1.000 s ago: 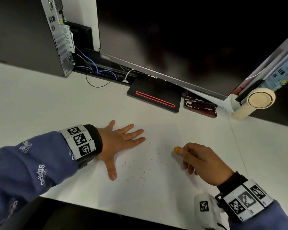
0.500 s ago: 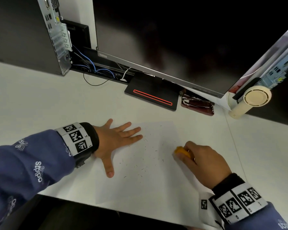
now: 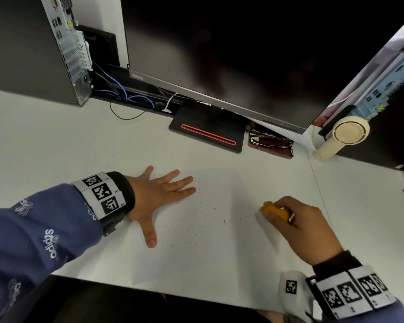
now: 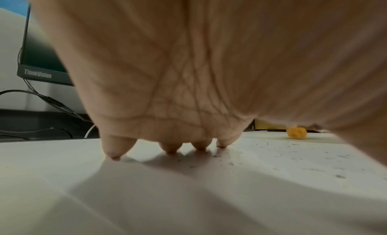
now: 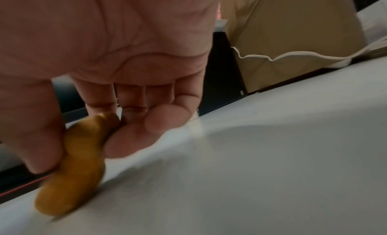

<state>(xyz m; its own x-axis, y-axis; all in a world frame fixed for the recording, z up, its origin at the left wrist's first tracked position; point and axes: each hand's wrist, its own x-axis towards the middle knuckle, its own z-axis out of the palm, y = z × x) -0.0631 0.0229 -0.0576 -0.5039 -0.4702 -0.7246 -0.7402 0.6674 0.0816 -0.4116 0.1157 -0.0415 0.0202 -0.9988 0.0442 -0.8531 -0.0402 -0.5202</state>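
**A:** How is that orange eraser (image 3: 274,209) going to handle?

**B:** I'm judging it to be light, small and rubbery, so it's probably gripping the surface rather than sliding. The right hand (image 3: 306,227) is pinching it in its grip, with the thumb on one side and the fingers on the other. The eraser's lower end is touching the sheet of paper (image 3: 196,259) near its right edge. Holding it low down is likely giving the best control.

**A:** And the sheet?

**B:** It's looking thin and floppy, so it's likely creasing if rubbed loose. The left hand (image 3: 156,194) is lying flat on its left part. Its grip is spread with the fingers straight, pressing the sheet to the worktop (image 3: 44,148).

**A:** Is anything getting in the way?

**B:** Dark crumbs (image 3: 196,220) are lying scattered between the hands. The monitor stand (image 3: 208,134), a dark red case (image 3: 271,145) and a cream fan (image 3: 350,131) are sitting well apart at the back, blocking nothing.
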